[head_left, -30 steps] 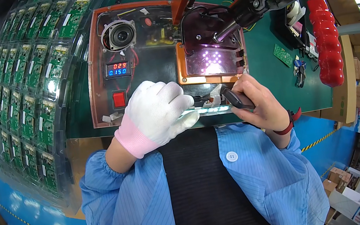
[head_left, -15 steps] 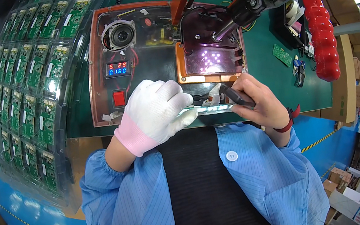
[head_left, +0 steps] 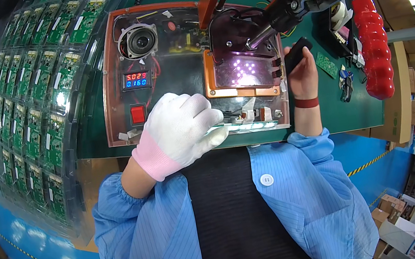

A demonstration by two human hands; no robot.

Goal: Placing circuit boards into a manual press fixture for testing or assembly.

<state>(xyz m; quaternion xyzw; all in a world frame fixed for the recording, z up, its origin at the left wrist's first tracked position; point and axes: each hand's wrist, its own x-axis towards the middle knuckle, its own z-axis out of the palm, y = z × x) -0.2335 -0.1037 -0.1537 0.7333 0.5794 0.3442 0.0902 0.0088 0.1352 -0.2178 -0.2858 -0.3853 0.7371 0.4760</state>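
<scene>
1. White-gloved and pink-cuffed, the left hand (head_left: 183, 128) bends over the near edge of a clear-topped fixture (head_left: 170, 75), fingers curled at the left end of a lit strip (head_left: 257, 125); whether its grip is clenched on the strip is impossible to say, the knuckles being in the way.

2. Bare and red-banded at the wrist, the right hand (head_left: 302, 76) grasps a black handheld object (head_left: 297, 56) just beside the fixture's right edge, over the green bench (head_left: 337, 106).

3. Half a second ago, that hand was at the near edge beside the strip. It has swung far and right, object in its grip, uncovering the pale tabs (head_left: 249, 106) and leaving the left hand alone there (apparently a break in the two-handed handling).

4. Red and blue digits glow on a readout (head_left: 136, 80) at the fixture's left, far of a red switch (head_left: 138, 114).

5. A red-handled clamp (head_left: 374, 50) stands at right; green circuit boards (head_left: 51, 124) fill clear trays at left.
</scene>
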